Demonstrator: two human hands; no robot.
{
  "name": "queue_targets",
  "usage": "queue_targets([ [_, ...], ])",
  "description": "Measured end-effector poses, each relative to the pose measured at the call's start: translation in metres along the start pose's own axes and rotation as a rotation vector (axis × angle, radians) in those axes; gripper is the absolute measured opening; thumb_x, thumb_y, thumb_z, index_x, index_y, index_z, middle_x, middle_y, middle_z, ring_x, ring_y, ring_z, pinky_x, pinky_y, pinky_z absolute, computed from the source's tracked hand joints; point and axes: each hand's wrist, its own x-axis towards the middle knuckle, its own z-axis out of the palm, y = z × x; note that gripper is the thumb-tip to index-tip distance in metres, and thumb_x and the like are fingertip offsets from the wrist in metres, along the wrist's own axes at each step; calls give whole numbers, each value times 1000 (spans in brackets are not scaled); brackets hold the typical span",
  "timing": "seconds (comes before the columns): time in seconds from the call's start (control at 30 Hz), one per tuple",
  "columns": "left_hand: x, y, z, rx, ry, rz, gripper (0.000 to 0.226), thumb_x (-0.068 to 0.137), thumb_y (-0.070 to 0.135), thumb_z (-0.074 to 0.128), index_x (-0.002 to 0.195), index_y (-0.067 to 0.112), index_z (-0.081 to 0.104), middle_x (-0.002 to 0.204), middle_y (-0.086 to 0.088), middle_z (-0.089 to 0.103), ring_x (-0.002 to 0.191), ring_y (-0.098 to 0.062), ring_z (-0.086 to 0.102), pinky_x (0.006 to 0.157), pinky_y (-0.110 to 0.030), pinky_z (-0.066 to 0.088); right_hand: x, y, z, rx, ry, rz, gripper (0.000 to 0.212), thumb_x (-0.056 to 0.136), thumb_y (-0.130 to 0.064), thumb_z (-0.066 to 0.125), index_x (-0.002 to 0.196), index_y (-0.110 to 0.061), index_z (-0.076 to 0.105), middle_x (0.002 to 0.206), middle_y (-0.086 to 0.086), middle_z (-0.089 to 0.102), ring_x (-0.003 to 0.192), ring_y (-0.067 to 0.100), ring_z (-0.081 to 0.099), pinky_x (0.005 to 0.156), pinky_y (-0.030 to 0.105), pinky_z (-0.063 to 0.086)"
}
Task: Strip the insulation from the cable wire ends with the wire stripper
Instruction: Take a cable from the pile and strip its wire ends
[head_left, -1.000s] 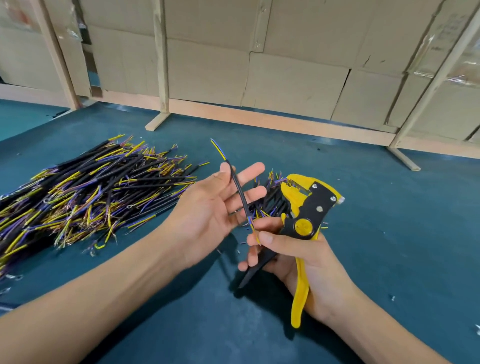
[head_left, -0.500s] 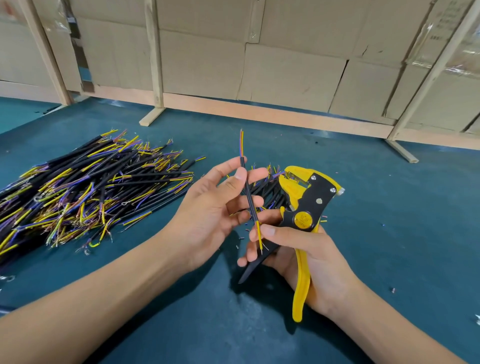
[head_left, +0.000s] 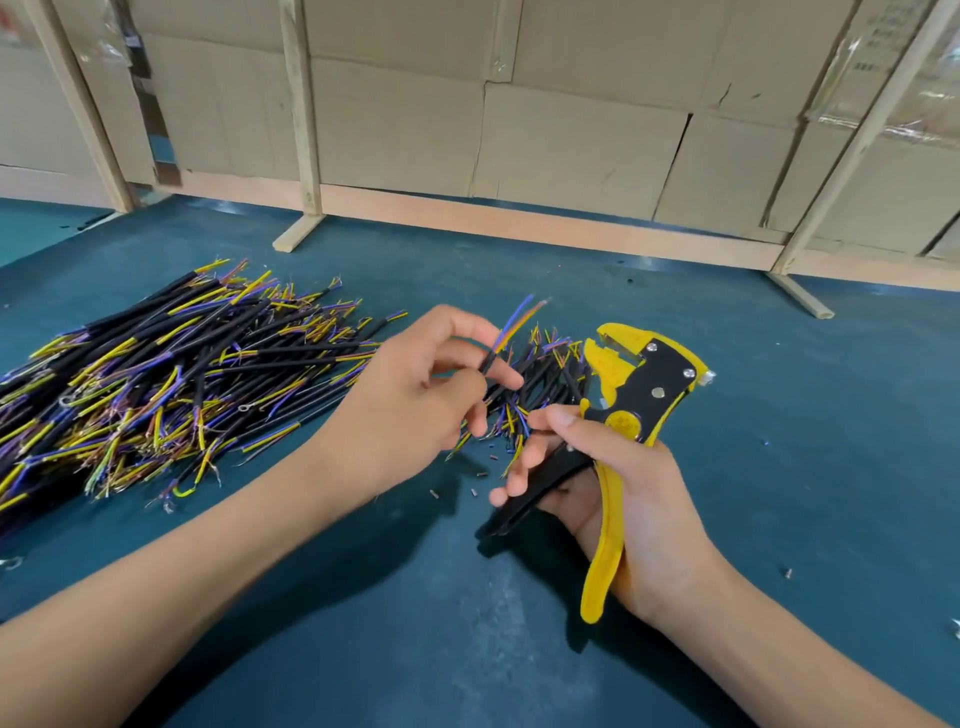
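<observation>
Hundreds of cut black-sheathed cables with yellow and purple cores (head_left: 156, 384) are lying toward the counter's left edge. Left hand (head_left: 415, 405) is pinching one thin black cable (head_left: 488, 361) by its sheath; it looks light, limp and slippery. Right hand (head_left: 618, 483) is gripping the yellow-and-black wire stripper (head_left: 631, 410) by its handles, jaws apart.

Bright, even light is falling from overhead, throwing soft dark shadows onto the teal table (head_left: 779, 467) beneath both forearms. The wide lens is bowing the wooden posts (head_left: 301, 104) outward toward the edges. Fingers of the left hand (head_left: 415, 410) are smearing slightly with motion blur.
</observation>
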Motion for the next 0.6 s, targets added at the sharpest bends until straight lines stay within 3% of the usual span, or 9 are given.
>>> queue_targets([
  [0.17, -5, -1, 9, -13, -102, -54, 30, 93, -14, 41, 102, 13, 50, 91, -7, 74, 53, -19, 54, 42, -23, 30, -1, -17, -3, 47, -50, -93, 28, 83, -16, 69, 99, 7, 69, 74, 20, 60, 63, 37, 59, 68, 53, 55],
  [0.27, -8, -1, 12, -48, -140, -104, 30, 92, -13, 40, 98, 14, 51, 86, -8, 73, 50, -17, 51, 42, -22, 27, -1, -30, -5, 125, -44, -75, 25, 84, -19, 70, 96, 2, 73, 75, 14, 61, 63, 34, 60, 69, 50, 56],
  [0.37, -9, -2, 13, -28, -126, -115, 30, 91, -13, 39, 97, 13, 53, 84, -7, 72, 47, -16, 47, 41, -21, 27, 0, -43, -9, 163, -50, 9, 34, 87, -20, 69, 109, 5, 72, 76, 10, 59, 63, 29, 60, 70, 47, 55],
  [0.47, -9, -2, 12, -20, -139, -157, 26, 92, -11, 41, 97, 11, 54, 84, -8, 73, 47, -16, 44, 41, -21, 26, 2, -45, -11, 41, -10, 21, 38, 82, -14, 70, 114, 8, 70, 77, 12, 60, 61, 29, 59, 66, 48, 56],
  [0.6, -10, -1, 15, 1, -206, -222, 19, 96, -6, 45, 102, 8, 56, 83, -8, 73, 49, -19, 42, 39, -19, 25, 4, -40, -13, -140, -57, 9, 30, 74, -2, 74, 104, 5, 74, 80, 18, 65, 60, 32, 60, 65, 49, 56],
])
